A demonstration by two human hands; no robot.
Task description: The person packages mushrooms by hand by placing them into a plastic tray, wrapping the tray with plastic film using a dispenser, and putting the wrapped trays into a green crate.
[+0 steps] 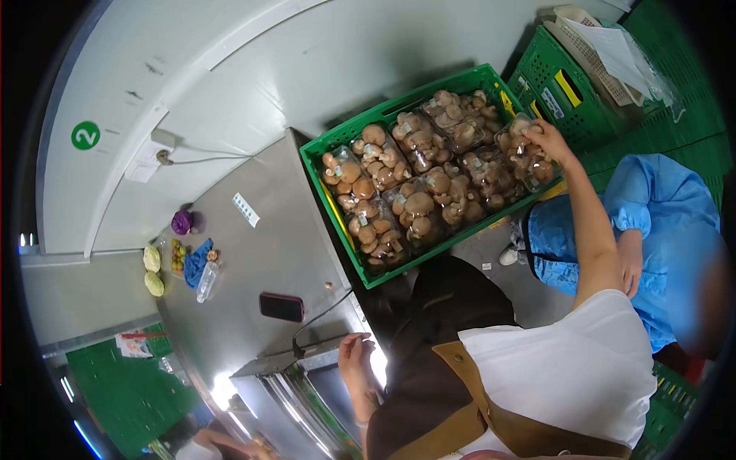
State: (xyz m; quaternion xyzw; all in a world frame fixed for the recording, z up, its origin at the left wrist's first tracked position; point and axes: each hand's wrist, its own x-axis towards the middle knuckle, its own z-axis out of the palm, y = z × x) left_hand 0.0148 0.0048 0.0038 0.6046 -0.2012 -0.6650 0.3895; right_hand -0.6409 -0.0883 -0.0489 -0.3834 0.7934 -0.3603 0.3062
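Note:
A green crate (377, 281) holds several clear plastic packs of brown mushrooms (418, 203), laid in rows. At the crate's right end, my right hand (546, 140) is closed on the upper end of one mushroom pack (527, 163); its fingertips press on the wrap. My left hand (356, 360) is low, beside the front edge of the steel table, with its fingers loosely bent and apart and nothing visible in them. A black phone (281, 307) lies on the table to the left of that hand.
On the steel table (253, 257) are a label strip (245, 210), a purple cabbage (182, 222), a plastic bottle (207, 282) and a blue cloth (197, 262). Another green crate (548, 73) stands beyond the mushrooms. A person in blue (652, 230) is close at right.

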